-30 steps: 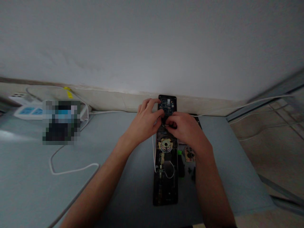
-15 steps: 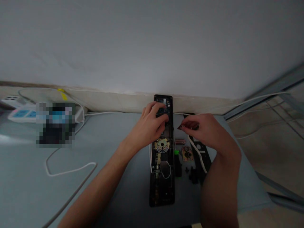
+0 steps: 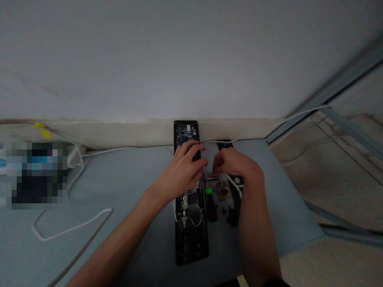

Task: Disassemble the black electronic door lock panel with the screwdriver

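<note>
A long black housing [image 3: 191, 249] lies lengthwise in front of me, with a blue circuit board [image 3: 183, 132] at its far end. My left hand [image 3: 188, 165] is over its middle, fingers apart and slightly bent, covering much of the round metal part there. To the right, my right hand [image 3: 231, 162] is closed with its fingertips pinched low; whatever is between them is hidden. Just below those fingertips lies a reddish cylindrical piece [image 3: 211, 176]. A screwdriver with a black handle and green collar [image 3: 212, 206] rests alongside the housing.
A metal plate part [image 3: 223, 191] and small black pieces [image 3: 231, 217] lie right of the screwdriver. A black panel [image 3: 224, 144] and a white cable [image 3: 235, 184] are partly under my right arm. A white wall rises behind the table [image 3: 131, 171]; a pixelated object [image 3: 38, 175] sits left.
My left hand has drawn back from the circuit board toward the housing's middle. My right hand has come down and closer to the reddish piece. The camera view has shifted right.
</note>
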A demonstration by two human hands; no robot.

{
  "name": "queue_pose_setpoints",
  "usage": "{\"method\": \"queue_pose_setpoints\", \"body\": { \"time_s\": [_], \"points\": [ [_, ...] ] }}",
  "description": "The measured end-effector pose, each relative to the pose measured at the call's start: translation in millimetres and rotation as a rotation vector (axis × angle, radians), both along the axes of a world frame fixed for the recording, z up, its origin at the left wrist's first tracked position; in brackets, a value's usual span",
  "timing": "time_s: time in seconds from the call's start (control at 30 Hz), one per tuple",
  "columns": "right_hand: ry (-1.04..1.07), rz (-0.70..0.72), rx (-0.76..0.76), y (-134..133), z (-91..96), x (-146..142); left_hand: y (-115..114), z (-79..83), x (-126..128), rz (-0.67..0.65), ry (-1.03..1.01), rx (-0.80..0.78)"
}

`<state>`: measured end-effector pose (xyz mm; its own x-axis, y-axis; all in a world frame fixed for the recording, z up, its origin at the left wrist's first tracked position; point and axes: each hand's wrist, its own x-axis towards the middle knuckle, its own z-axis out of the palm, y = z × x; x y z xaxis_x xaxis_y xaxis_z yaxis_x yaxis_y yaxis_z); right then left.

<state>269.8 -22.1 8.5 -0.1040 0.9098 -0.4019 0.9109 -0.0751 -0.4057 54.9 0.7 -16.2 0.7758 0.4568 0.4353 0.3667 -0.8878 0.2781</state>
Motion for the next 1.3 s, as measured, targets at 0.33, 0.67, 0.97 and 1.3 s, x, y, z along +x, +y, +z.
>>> {"method": "queue_pose_setpoints", "body": {
  "time_s": [0.33, 0.67, 0.97, 1.3],
  "points": [
    [0.045, 0.014, 0.028, -6.7, 1.5, 4.0, -0.1, 0.1, 0.9, -0.076, 0.021, -0.030],
    [0.060, 0.043, 0.141, -22.1, -2.7, 3.8, -0.4, 5.4, -4.9, -0.121, 0.003, -0.047],
    [-0.009, 0.178, 0.086, 6.4, -12.1, 10.2, -2.5, 7.7, -4.2, -0.120, 0.009, -0.030],
    [-0.039, 0.272, -0.106, 28.3, -33.8, 6.8, -0.6, 0.8, -2.2, -0.101, -0.020, -0.020]
  ]
}}
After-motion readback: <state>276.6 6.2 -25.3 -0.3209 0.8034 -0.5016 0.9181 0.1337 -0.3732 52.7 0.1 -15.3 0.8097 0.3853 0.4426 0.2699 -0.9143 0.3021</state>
